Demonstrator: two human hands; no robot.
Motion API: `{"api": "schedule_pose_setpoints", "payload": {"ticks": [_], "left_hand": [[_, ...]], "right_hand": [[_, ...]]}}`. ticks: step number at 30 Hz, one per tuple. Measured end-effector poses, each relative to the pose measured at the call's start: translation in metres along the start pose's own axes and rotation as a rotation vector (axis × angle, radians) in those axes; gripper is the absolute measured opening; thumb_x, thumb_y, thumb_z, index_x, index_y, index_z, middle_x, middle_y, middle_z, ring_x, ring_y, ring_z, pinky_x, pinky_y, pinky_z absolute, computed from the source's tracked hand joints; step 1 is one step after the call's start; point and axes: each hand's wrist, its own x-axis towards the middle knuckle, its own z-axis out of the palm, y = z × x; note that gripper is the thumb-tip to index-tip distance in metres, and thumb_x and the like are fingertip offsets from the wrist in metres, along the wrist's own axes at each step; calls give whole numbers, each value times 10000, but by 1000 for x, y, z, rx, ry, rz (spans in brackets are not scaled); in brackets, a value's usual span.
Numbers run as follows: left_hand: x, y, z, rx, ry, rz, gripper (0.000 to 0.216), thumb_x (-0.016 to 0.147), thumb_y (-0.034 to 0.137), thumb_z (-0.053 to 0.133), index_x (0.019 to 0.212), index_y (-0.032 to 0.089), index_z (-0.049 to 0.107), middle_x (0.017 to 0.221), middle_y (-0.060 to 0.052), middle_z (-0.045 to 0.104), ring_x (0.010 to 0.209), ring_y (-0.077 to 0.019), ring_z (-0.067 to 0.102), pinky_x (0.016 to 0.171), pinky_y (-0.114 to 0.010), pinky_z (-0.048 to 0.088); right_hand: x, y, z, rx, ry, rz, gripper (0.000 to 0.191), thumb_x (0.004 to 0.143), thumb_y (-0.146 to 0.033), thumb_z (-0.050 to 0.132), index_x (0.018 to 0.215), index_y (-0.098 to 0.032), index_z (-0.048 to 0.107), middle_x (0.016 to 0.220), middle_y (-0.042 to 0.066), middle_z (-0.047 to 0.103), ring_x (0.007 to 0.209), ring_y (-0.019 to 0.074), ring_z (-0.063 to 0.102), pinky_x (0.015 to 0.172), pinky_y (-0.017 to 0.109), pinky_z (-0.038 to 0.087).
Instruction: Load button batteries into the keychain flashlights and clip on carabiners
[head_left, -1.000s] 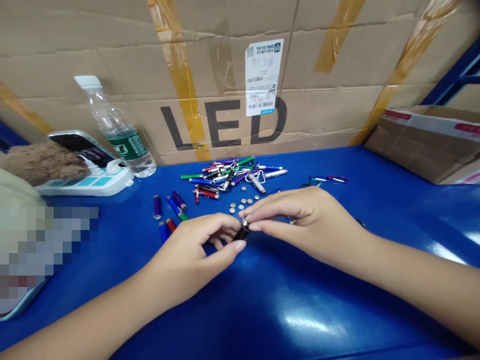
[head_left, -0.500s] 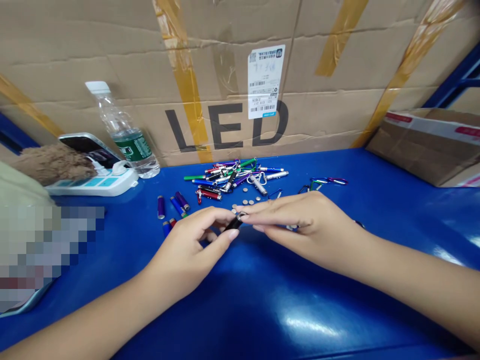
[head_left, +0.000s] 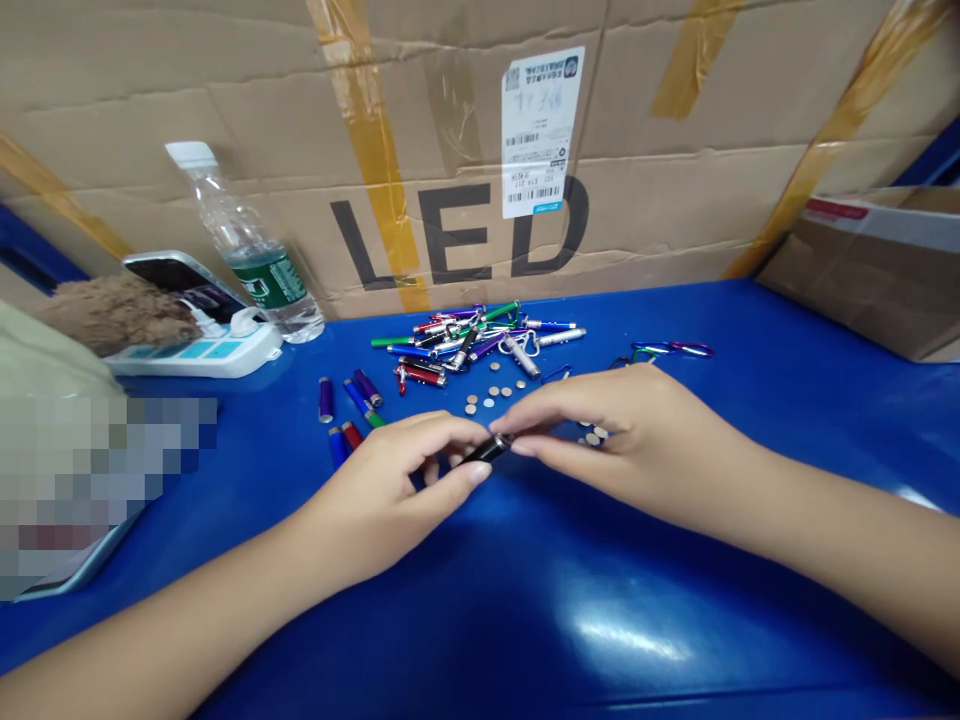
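Note:
Between thumb and fingers, my left hand (head_left: 405, 490) holds a small black flashlight tube (head_left: 486, 450), its metal-rimmed end pointing right. Thumb and fingertips of my right hand (head_left: 637, 430) are pinched together at that end; whatever lies between them is too small and hidden to name. Just beyond my hands, several button cells (head_left: 494, 392) are scattered on the blue table (head_left: 465, 640). More button cells (head_left: 592, 438) lie partly hidden behind my right hand. Coloured flashlight tubes (head_left: 325, 400) rest beyond my left hand.
A pile of colourful mini flashlights (head_left: 427, 376) with clips lies before a big cardboard box (head_left: 262, 120). Carabiner clips (head_left: 690, 349) are on the right, near an open carton (head_left: 862, 270). A water bottle (head_left: 270, 280), power strip (head_left: 232, 355) and phone (head_left: 161, 268) stand at left.
My right fingers have gone from lying extended over the tube's end to a pinch there. Both hands and the tube sit slightly farther right in view, and more button cells show.

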Motion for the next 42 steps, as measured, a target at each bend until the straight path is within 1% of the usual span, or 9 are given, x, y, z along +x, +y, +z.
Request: {"api": "schedule_pose_setpoints", "payload": {"ticks": [4, 7, 13, 18, 22, 26, 32, 39, 42], "left_hand": [[-1, -1, -2, -39, -74, 3, 176, 894, 298, 546, 961, 211, 683, 867, -2, 675, 751, -127, 607, 617, -191, 465], [-2, -1, -3, -52, -114, 12, 186, 911, 291, 532, 980, 216, 687, 936, -14, 686, 816, -140, 629, 627, -193, 471], [-7, -3, -2, -30, -98, 164, 170, 934, 238, 528, 1029, 207, 666, 895, -11, 675, 793, -118, 627, 684, -195, 482], [-8, -3, 2, 10, 13, 318, 168, 933, 167, 533, 1061, 154, 641, 903, -35, 676, 832, -115, 624, 752, -198, 486], [-7, -2, 2, 38, 57, 352, 168, 933, 163, 534, 1067, 147, 634, 918, -49, 684, 840, -125, 627, 750, -211, 493], [-7, -1, 1, 82, 60, 383, 174, 937, 172, 529, 1078, 149, 630, 918, -51, 689, 841, -133, 632, 750, -227, 494], [-9, -2, 2, 222, 133, 446, 173, 958, 205, 507, 1076, 188, 632, 883, -31, 694, 808, -131, 631, 732, -246, 485], [-16, -2, 2, 373, 288, 431, 140, 946, 214, 533, 977, 240, 668, 844, 18, 705, 792, -129, 627, 743, -269, 451], [-14, -3, 2, 360, 263, 431, 159, 932, 188, 545, 1036, 230, 657, 839, 5, 690, 789, -136, 619, 742, -269, 461]], "right_hand": [[-4, 8, -1, -137, -21, -287, 235, 948, -210, 494, 1070, -208, 694, 987, 35, 746, 893, 152, 697, 815, 272, 542], [-7, 12, -4, -301, 6, -480, 213, 950, -150, 485, 1052, -161, 671, 991, 53, 744, 892, 168, 690, 814, 316, 539], [-9, 7, -5, -485, 5, -544, 252, 971, -123, 423, 960, -132, 675, 848, 55, 736, 771, 180, 663, 708, 336, 518], [-10, 6, 0, -455, -33, -462, 354, 1010, -206, 343, 898, -170, 677, 766, 29, 696, 644, 145, 608, 601, 290, 457], [-9, 9, 3, -445, -39, -317, 352, 1008, -323, 369, 852, -188, 654, 745, 33, 682, 638, 149, 610, 616, 272, 427], [-6, 10, 3, -359, -127, -207, 409, 1005, -390, 341, 750, -202, 599, 679, 31, 649, 583, 149, 576, 575, 266, 381], [-5, -4, 7, -82, -202, -37, 415, 991, -382, 351, 661, -201, 525, 605, 8, 585, 510, 124, 512, 514, 254, 345], [-7, -24, 15, 452, -291, 393, 404, 991, -365, 304, 703, -202, 536, 537, -17, 596, 400, 98, 506, 436, 232, 363], [-6, -23, 18, 404, -264, 423, 417, 1000, -346, 249, 728, -201, 530, 533, -18, 591, 386, 99, 488, 434, 237, 348]]}}
